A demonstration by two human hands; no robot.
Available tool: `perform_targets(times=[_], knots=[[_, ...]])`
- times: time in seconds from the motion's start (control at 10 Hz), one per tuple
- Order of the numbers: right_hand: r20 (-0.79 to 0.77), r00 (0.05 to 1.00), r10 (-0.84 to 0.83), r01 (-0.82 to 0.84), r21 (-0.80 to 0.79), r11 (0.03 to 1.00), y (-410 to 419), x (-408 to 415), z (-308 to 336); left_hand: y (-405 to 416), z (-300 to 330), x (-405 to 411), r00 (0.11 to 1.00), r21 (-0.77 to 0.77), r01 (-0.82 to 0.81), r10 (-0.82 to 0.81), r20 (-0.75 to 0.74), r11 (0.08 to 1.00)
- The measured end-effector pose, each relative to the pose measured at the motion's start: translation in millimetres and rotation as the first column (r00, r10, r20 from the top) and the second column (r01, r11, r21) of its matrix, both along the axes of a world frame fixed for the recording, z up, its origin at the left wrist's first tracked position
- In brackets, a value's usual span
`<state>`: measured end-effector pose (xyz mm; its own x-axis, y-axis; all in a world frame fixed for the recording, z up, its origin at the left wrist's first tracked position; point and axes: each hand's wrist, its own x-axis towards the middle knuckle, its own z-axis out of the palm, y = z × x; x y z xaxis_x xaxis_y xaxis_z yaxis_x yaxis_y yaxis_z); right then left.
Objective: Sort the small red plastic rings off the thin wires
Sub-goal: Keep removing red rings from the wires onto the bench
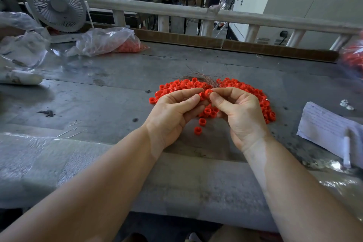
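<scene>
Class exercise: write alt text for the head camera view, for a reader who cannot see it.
Two bare hands, left hand and right hand, pinch a red ring above a pile of red rings on a grey workbench, thin wires behind.

Head view, forward and down, close over the workbench (117, 94).

Both forearms are bare, with no sleeves, gloves, rings or watch; the fingers (193, 98) have short, unpainted nails.
</scene>
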<state>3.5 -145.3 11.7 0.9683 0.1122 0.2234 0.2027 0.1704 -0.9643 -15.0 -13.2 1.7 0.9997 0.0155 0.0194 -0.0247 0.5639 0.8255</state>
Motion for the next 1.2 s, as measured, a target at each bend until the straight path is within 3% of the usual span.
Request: perform_targets(times=[1.2], knots=[[0.126, 0.992, -0.023, 0.036, -0.105, 0.994, -0.7, 3.7, -5.2, 0.3, -0.7, 0.0, 1.0, 0.034, 0.003, -0.002, -0.018, 0.999]])
